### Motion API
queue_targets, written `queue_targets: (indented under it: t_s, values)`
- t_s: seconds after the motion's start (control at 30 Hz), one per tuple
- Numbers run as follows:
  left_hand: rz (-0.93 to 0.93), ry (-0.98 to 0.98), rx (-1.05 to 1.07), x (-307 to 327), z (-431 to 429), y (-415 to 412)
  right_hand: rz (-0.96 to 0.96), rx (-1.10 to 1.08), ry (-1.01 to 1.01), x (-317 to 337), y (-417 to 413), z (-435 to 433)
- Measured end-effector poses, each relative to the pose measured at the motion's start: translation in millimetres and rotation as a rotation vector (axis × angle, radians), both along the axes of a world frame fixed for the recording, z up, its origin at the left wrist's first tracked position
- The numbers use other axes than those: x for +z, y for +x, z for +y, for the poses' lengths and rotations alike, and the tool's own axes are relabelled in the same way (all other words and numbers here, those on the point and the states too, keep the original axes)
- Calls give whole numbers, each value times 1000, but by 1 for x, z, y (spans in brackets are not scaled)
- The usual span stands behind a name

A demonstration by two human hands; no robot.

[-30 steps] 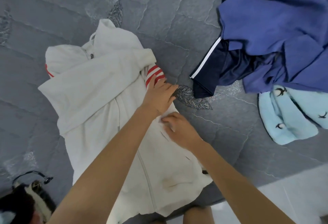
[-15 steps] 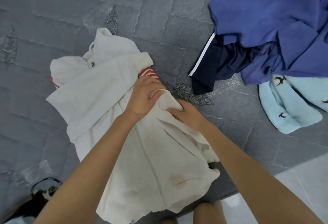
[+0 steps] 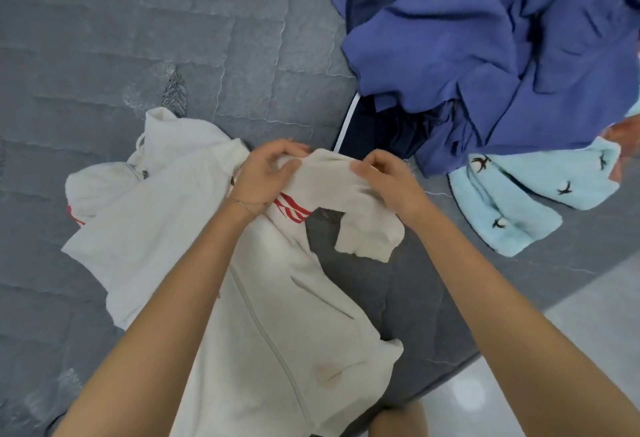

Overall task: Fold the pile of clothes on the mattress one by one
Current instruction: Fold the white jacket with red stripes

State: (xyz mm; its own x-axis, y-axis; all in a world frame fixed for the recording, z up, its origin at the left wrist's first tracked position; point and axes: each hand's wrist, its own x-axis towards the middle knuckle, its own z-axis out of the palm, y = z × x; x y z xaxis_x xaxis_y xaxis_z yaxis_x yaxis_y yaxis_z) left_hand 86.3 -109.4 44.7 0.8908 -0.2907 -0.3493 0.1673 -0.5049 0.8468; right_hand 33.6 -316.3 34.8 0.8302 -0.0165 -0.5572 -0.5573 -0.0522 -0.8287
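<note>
The grey quilted mattress (image 3: pixel 173 38) carries everything, and the white zip jacket (image 3: pixel 242 298) spread front-up near its close edge is the garment in hand.

To the jacket's far right the pile of clothes (image 3: pixel 467 55), mostly blue and navy, lies heaped and crumpled. A pale blue garment (image 3: pixel 519 201) printed with small dark birds lies against the pile's near side, and it looks flattened rather than properly folded. No finished, folded piece shows anywhere, so I judge the task to be at an early stage.

The jacket itself is partly done. One arm already lies across its chest on the left, while the other sleeve (image 3: pixel 332 180) is raised just above the jacket's upper right corner, its cuff dangling. The left hand (image 3: pixel 266 177) has its fingers curled and pinches the sleeve's upper edge. The right hand (image 3: pixel 384 177), just beside it, pinches the same cloth with bent fingers and thumb. Laying that sleeve in and doubling the body are left to do.

The pile runs out of view at the top and right, so its size cannot be told. The jacket's hem is cut off at the bottom, and both forearms cover part of its front. A dark object (image 3: pixel 52 424) at the jacket's lower left is too cropped to identify.
</note>
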Motion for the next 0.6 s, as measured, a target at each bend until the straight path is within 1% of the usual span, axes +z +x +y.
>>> queue_targets:
  t_s: [0.07,0.13,0.2,0.27,0.37,0.43,0.5,0.53,0.6]
  values:
    - [84,9,-112,1,-15,6,-115,5,-129,6,4,-15]
    - [148,-62,-111,6,-36,15,-183,25,-229,13,3,-25]
    - [171,-69,-134,11,-61,26,-221,73,-297,19,2,-32]
    - [235,-8,-259,13,-83,37,-256,132,-372,23,2,-39]
    - [361,200,-522,10,-102,50,-281,137,-472,22,2,-51]
    - [317,273,-585,6,-109,54,-256,145,-540,15,2,-60]
    - [248,206,-526,5,-113,52,-169,184,-559,8,1,-67]
    - [220,153,-487,6,-115,50,-108,209,-521,7,0,-70]
    - [175,77,-437,9,-118,49,9,201,-335,7,-1,-73]
